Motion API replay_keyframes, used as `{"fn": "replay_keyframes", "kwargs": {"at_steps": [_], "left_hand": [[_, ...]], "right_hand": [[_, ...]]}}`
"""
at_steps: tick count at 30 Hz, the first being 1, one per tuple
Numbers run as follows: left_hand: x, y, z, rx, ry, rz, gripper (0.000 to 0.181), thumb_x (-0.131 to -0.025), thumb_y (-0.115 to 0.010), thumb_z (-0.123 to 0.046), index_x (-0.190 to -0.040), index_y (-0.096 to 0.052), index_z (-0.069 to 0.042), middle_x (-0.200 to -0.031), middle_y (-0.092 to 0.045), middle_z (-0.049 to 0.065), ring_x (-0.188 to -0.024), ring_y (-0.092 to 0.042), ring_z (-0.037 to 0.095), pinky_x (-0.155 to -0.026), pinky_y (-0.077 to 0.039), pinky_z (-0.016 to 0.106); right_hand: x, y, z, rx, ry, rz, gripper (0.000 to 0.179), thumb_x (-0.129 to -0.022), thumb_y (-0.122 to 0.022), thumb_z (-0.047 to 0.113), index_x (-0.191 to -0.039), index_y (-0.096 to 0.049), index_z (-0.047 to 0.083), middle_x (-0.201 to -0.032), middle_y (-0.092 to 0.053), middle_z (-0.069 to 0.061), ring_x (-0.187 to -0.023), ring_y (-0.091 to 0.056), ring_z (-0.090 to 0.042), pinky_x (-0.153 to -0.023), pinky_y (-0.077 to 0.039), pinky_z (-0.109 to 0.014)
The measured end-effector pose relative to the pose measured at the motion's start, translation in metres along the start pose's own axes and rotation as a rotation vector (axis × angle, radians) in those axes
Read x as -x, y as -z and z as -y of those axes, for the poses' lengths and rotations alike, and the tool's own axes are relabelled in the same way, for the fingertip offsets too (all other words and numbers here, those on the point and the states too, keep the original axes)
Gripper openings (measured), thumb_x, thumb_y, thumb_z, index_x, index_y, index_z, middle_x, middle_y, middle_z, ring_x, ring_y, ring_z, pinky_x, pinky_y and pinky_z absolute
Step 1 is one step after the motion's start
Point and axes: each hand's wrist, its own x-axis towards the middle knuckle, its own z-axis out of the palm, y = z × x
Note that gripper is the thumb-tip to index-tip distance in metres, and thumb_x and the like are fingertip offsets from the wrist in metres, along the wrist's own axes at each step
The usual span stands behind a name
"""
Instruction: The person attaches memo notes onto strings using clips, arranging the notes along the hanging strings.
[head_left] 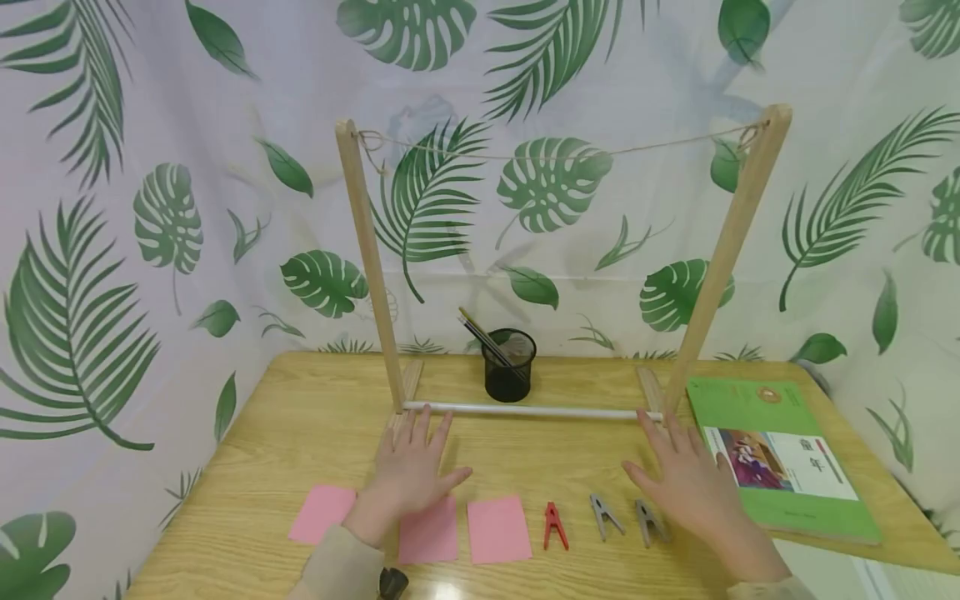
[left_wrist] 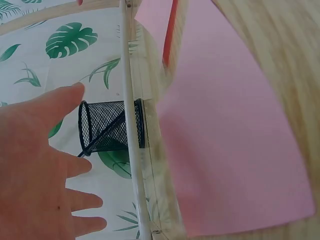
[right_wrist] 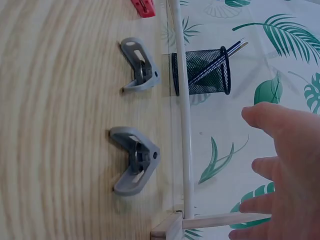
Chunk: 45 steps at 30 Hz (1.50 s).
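Note:
My left hand (head_left: 412, 471) is held with fingers spread and straight, holding nothing, over the table near pink paper squares. One pink square (head_left: 322, 513) lies left of the wrist, another (head_left: 429, 537) is partly hidden below the hand, and a third (head_left: 499, 530) lies to its right. My right hand (head_left: 693, 487) also has its fingers spread and holds nothing. Just left of it are two grey clothespins (right_wrist: 136, 160), and a red clothespin (head_left: 553, 523) lies farther left. Whether either palm touches the table, I cannot tell.
Beyond the hands stands a wooden frame (head_left: 375, 258) with a string (head_left: 555, 158) tied across its top and a white rod (head_left: 525, 410) low down. Behind it is a black mesh pen cup (head_left: 507, 379). A green book (head_left: 787, 458) lies right; a small black object (head_left: 392, 582) lies in front.

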Motion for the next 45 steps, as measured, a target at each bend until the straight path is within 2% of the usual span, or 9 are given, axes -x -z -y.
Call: {"fn": "replay_keyframes", "kwargs": {"at_steps": [7, 9, 15, 20, 23, 28, 32, 38, 45], "left_hand": [[-0.003, -0.001, 0.006, 0.211, -0.072, 0.03, 0.091, -0.089, -0.067, -0.053, -0.156, -0.026, -0.007, -0.158, -0.026, 0.026, -0.146, -0.023, 0.047, -0.117, -0.024, 0.062], [-0.004, -0.002, 0.009, 0.267, -0.089, 0.023, 0.091, -0.086, -0.072, -0.049, -0.154, -0.03, -0.004, -0.154, -0.033, 0.026, -0.142, -0.031, 0.046, -0.115, -0.03, 0.06], [-0.007, -0.004, 0.014, 0.372, -0.1, 0.019, 0.087, -0.08, -0.082, -0.039, -0.145, -0.041, 0.001, -0.144, -0.045, 0.025, -0.132, -0.043, 0.044, -0.108, -0.04, 0.058], [-0.008, -0.004, 0.015, 0.477, -0.171, 0.099, 0.074, -0.078, -0.083, -0.031, -0.137, -0.051, 0.001, -0.132, -0.056, 0.02, -0.128, -0.045, 0.043, -0.106, -0.04, 0.059], [-0.008, -0.004, 0.015, 0.528, -0.185, 0.147, 0.067, -0.078, -0.084, -0.027, -0.133, -0.055, -0.001, -0.121, -0.064, 0.013, -0.126, -0.048, 0.039, -0.106, -0.039, 0.057], [-0.009, -0.006, 0.016, 0.551, -0.186, 0.19, 0.062, -0.077, -0.085, -0.022, -0.129, -0.058, -0.003, -0.109, -0.068, 0.007, -0.118, -0.055, 0.033, -0.104, -0.042, 0.053], [-0.007, -0.007, 0.011, 0.522, -0.186, 0.194, 0.057, -0.076, -0.086, -0.022, -0.124, -0.061, -0.005, -0.105, -0.07, 0.005, -0.114, -0.053, 0.031, -0.103, -0.041, 0.05], [-0.005, -0.007, 0.003, 0.467, -0.191, 0.193, 0.052, -0.076, -0.085, -0.021, -0.121, -0.063, -0.007, -0.102, -0.07, 0.003, -0.105, -0.053, 0.026, -0.095, -0.045, 0.043], [-0.008, -0.013, 0.0, 0.504, -0.165, 0.238, 0.05, -0.074, -0.086, -0.017, -0.118, -0.063, -0.007, -0.098, -0.07, 0.002, -0.1, -0.062, 0.024, -0.094, -0.049, 0.042]], "right_hand": [[0.0, -0.005, -0.01, -0.081, 0.065, -0.048, 0.089, -0.094, -0.056, 0.059, -0.159, -0.019, 0.011, -0.154, -0.026, -0.036, -0.13, -0.036, -0.062, -0.079, -0.048, -0.072], [0.003, -0.007, -0.013, -0.122, 0.099, -0.062, 0.091, -0.092, -0.063, 0.054, -0.157, -0.022, 0.007, -0.151, -0.032, -0.037, -0.127, -0.039, -0.062, -0.079, -0.05, -0.07], [0.008, -0.011, -0.023, -0.171, 0.146, -0.091, 0.095, -0.086, -0.072, 0.051, -0.155, -0.029, 0.003, -0.146, -0.045, -0.031, -0.126, -0.046, -0.056, -0.096, -0.041, -0.071], [0.012, -0.012, -0.028, -0.215, 0.154, -0.075, 0.096, -0.082, -0.077, 0.049, -0.152, -0.033, -0.001, -0.137, -0.054, -0.031, -0.117, -0.055, -0.053, -0.092, -0.046, -0.067], [0.014, -0.013, -0.03, -0.234, 0.167, -0.051, 0.097, -0.08, -0.078, 0.049, -0.149, -0.036, -0.005, -0.13, -0.059, -0.03, -0.107, -0.062, -0.049, -0.086, -0.05, -0.064], [0.019, -0.016, -0.034, -0.252, 0.165, 0.008, 0.1, -0.078, -0.079, 0.052, -0.147, -0.037, -0.006, -0.13, -0.059, -0.03, -0.103, -0.065, -0.044, -0.085, -0.052, -0.061], [0.021, -0.018, -0.035, -0.241, 0.136, 0.062, 0.098, -0.077, -0.078, 0.054, -0.145, -0.041, -0.006, -0.124, -0.064, -0.026, -0.107, -0.064, -0.042, -0.088, -0.052, -0.06], [0.018, -0.018, -0.034, -0.234, 0.066, 0.138, 0.092, -0.077, -0.078, 0.055, -0.141, -0.047, -0.003, -0.109, -0.068, -0.013, -0.098, -0.065, -0.033, -0.078, -0.056, -0.05], [0.018, -0.021, -0.03, -0.249, 0.012, 0.203, 0.085, -0.075, -0.081, 0.052, -0.135, -0.053, -0.001, -0.096, -0.066, -0.004, -0.086, -0.064, -0.02, -0.073, -0.055, -0.042]]}}
